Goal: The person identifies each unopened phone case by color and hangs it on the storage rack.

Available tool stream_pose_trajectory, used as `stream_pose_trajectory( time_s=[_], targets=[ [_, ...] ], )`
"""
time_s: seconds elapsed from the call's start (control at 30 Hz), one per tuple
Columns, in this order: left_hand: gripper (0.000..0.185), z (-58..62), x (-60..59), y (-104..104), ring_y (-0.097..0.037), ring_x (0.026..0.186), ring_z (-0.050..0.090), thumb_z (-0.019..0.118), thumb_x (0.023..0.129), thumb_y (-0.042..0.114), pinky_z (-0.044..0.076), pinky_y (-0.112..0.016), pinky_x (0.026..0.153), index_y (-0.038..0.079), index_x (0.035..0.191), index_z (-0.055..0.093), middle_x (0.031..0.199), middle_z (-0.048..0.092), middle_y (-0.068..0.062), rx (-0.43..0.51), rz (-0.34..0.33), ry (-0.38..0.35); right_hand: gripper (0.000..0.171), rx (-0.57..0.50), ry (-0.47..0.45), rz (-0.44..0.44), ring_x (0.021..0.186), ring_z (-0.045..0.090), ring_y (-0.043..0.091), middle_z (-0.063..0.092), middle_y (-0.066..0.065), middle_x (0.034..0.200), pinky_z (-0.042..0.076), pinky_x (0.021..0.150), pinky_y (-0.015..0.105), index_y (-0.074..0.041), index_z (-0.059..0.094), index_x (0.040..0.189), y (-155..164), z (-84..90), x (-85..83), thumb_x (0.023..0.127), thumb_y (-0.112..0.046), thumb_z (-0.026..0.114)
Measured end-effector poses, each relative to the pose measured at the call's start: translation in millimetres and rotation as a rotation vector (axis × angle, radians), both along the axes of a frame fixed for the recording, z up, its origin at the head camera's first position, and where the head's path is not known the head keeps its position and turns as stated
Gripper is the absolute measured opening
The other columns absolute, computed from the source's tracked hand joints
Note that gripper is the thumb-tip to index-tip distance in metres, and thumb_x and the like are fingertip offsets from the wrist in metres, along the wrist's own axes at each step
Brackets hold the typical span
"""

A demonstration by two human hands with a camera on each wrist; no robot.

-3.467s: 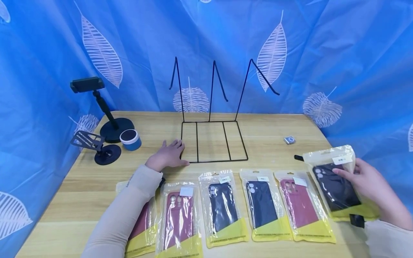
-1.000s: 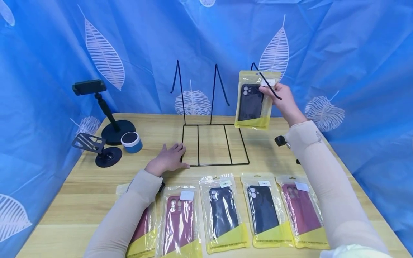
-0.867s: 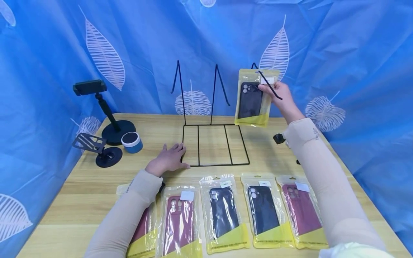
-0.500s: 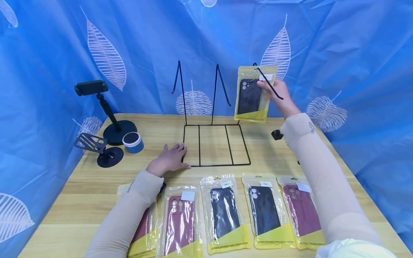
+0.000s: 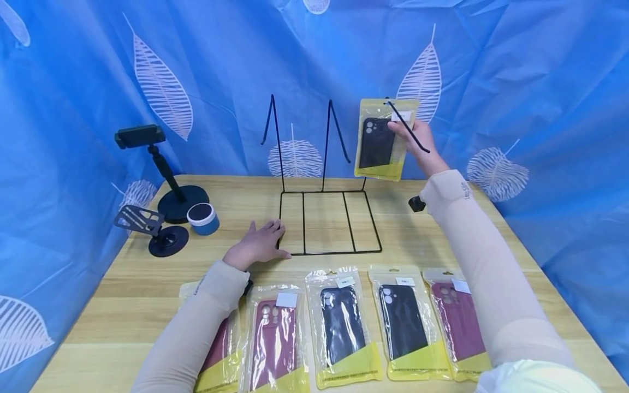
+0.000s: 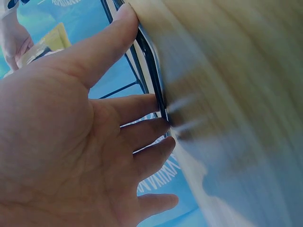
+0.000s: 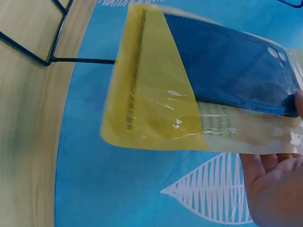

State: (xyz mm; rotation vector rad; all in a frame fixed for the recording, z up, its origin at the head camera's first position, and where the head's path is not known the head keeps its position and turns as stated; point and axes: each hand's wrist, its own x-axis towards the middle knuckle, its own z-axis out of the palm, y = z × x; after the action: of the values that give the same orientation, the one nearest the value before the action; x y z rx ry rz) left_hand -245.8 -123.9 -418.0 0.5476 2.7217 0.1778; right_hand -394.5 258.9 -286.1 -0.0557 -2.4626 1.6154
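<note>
My right hand [image 5: 416, 143] pinches the top of a bagged dark phone case [image 5: 377, 141] and holds it up at the rightmost hook [image 5: 408, 128] of the black wire rack [image 5: 329, 218]. The right wrist view shows the same yellow-and-clear bag [image 7: 189, 90] with the fingers [image 7: 279, 184] at its end. My left hand [image 5: 259, 243] lies flat on the table with straight fingers [image 6: 142, 109] touching the rack's left base wire [image 6: 151, 66]. Several bagged cases, maroon [image 5: 275, 341] and dark [image 5: 341, 325], lie in a row near me.
On the wooden table [image 5: 118, 295] at the left stand a black phone holder [image 5: 162, 169], a smaller black stand [image 5: 152, 229] and a blue-and-white round tin [image 5: 202, 217]. A blue leaf-print curtain [image 5: 530, 93] encloses the table on three sides.
My right hand picked the dark bagged case up from the table's right side, raised it to the rack's right hook and edged it further back. The left hand has stayed on the rack base.
</note>
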Motion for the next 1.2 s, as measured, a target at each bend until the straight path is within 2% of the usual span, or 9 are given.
stream_pose_trajectory(
  time_s=[0.17,0.3,0.4,0.47,0.6,0.7,0.8,1.0,1.2],
  targets=[
    [0.089,1.1,-0.1,-2,-0.034,0.154,0.013,0.058,0.094,0.056,0.0,-0.067,0.12,0.004,0.157,0.022,0.166,0.013,-0.016,0.003,-0.001,-0.009,0.043,0.03,-0.057,-0.016,0.085,0.043,0.011,0.045,-0.007,0.089,0.046,0.083,0.035,-0.022,0.051,0.098,4,-6.8,0.5,0.085,-0.059,0.069],
    [0.088,4.5,-0.1,-1,-0.035,0.154,0.014,0.059,0.094,0.055,0.001,-0.067,0.12,0.004,0.157,0.024,0.166,0.014,-0.017,0.012,-0.005,-0.012,0.047,-0.027,-0.061,-0.001,0.099,0.051,0.012,0.052,-0.006,0.099,0.047,0.103,0.047,-0.018,0.052,0.106,12,-13.4,1.8,0.085,-0.056,0.071],
    [0.088,5.3,-1.3,-1,-0.035,0.154,0.014,0.058,0.095,0.055,0.001,-0.068,0.119,0.004,0.157,0.024,0.166,0.013,-0.017,0.012,-0.012,-0.011,0.059,-0.04,-0.055,0.019,0.117,0.055,0.019,0.059,0.002,0.119,0.045,0.108,0.049,-0.013,0.051,0.128,19,-17.4,5.4,0.088,-0.052,0.07],
    [0.088,5.1,-2.8,0,-0.035,0.153,0.014,0.058,0.095,0.055,0.001,-0.068,0.119,0.004,0.157,0.023,0.165,0.013,-0.018,0.01,-0.018,-0.008,0.072,-0.037,-0.063,0.027,0.129,0.051,0.024,0.056,0.01,0.136,0.042,0.112,0.048,-0.01,0.044,0.142,25,-19.3,9.3,0.089,-0.049,0.07],
    [0.088,3.6,-6.4,1,-0.036,0.153,0.014,0.058,0.095,0.055,0.001,-0.068,0.119,0.003,0.157,0.024,0.165,0.013,-0.019,0.016,-0.026,-0.004,0.09,0.011,-0.119,0.038,0.147,0.035,0.027,0.033,0.013,0.161,0.032,0.12,0.044,-0.016,0.02,0.158,37,-20.1,24.2,0.089,-0.049,0.068],
    [0.088,2.6,-6.9,0,-0.036,0.153,0.014,0.058,0.095,0.055,0.001,-0.068,0.119,0.004,0.157,0.023,0.165,0.013,-0.018,0.022,-0.021,-0.011,0.101,0.1,-0.152,0.052,0.151,0.026,0.029,0.021,0.011,0.166,0.027,0.122,0.047,-0.021,0.004,0.161,46,-19.9,44.3,0.089,-0.053,0.066],
    [0.088,1.3,-6.8,-2,-0.035,0.154,0.014,0.058,0.095,0.055,0.001,-0.067,0.12,0.004,0.157,0.023,0.166,0.013,-0.018,0.031,-0.016,-0.018,0.107,0.189,-0.159,0.077,0.151,0.025,0.033,0.018,0.013,0.166,0.028,0.121,0.052,-0.019,-0.002,0.161,51,-18.5,73.0,0.087,-0.057,0.066],
    [0.088,0.8,-7.2,-8,-0.035,0.154,0.013,0.059,0.095,0.054,0.001,-0.068,0.119,0.004,0.158,0.022,0.166,0.011,-0.019,0.046,-0.015,-0.019,0.099,0.28,-0.163,0.189,0.149,0.027,0.036,0.023,0.014,0.164,0.029,0.118,0.057,-0.015,0.002,0.161,58,-14.5,130.8,0.092,-0.048,0.065],
    [0.087,-0.4,-5.6,-14,-0.036,0.154,0.013,0.058,0.096,0.052,0.001,-0.069,0.119,0.003,0.158,0.021,0.166,0.011,-0.019,0.051,-0.004,-0.012,0.094,0.54,-0.185,0.313,0.143,0.033,0.044,0.034,0.022,0.158,0.03,0.113,0.065,-0.01,0.004,0.161,67,-26.4,169.5,0.096,-0.047,0.061]
  ],
)
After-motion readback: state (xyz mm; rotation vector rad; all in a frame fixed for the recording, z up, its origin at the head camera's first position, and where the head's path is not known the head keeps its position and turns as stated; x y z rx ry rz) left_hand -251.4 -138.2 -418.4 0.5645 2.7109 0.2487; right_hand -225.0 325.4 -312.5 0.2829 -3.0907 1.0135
